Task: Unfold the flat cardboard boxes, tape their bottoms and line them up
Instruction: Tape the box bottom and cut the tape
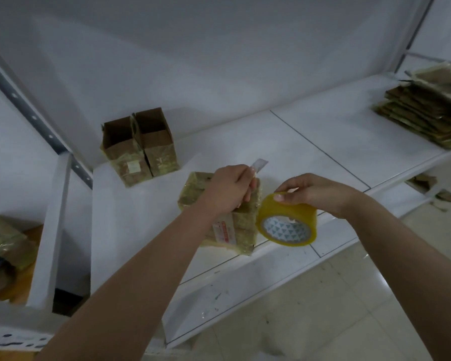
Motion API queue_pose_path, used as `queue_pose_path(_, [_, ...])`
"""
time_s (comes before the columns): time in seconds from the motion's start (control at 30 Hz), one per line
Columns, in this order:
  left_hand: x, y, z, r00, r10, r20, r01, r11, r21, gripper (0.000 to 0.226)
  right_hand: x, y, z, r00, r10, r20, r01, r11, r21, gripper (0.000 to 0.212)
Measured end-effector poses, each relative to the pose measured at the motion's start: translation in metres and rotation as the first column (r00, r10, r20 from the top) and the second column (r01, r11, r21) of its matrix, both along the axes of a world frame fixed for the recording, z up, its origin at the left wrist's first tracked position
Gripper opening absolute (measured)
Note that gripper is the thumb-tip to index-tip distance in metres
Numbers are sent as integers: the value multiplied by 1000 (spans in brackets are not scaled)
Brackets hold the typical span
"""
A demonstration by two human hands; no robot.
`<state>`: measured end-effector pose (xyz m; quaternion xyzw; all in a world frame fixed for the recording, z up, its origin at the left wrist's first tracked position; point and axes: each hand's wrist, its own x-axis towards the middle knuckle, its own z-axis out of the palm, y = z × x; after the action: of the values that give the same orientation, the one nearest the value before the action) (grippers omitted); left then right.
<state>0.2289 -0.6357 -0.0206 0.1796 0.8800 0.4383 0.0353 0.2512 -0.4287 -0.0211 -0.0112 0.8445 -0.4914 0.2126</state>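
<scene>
At frame centre we are taping the brown cardboard box (pixel 235 220) on the white shelf (pixel 323 157): left hand (pixel 228 187) pinching the clear tape end (pixel 258 165), right hand (pixel 313 190) gripping the yellow tape roll (pixel 287 222). Next, we judge, comes pressing the strip down.

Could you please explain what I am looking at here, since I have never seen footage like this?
This is one picture from a camera worn on a person's head, looking down at their bare hands; there is no machine. The left hand holds a pulled-out strip of clear tape over a cardboard box lying on a white shelf. The right hand grips the yellow tape roll with its fingers. Two finished open boxes stand side by side at the back left, and a stack of flat boxes waits at the far right.
</scene>
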Motion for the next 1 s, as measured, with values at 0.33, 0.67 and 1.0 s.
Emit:
queue_pose_path(0.33, [1, -6, 14, 980, -138, 143, 158, 977, -142, 41, 16, 14, -18, 1000, 22, 2, -22, 1000, -4, 37])
queue_pose_path(0.67, [5, 31, 46, 955, -271, 121, 258, 559, -788, 35, 16, 5, 12, 978, -15, -207, 82, 944, 320, 16])
queue_pose_path(1.0, [2, 2, 53, 930, -298, 214, 367, 773, -517, 32, 19, 7, 4, 982, -106, -154, 136, 969, 205, 14])
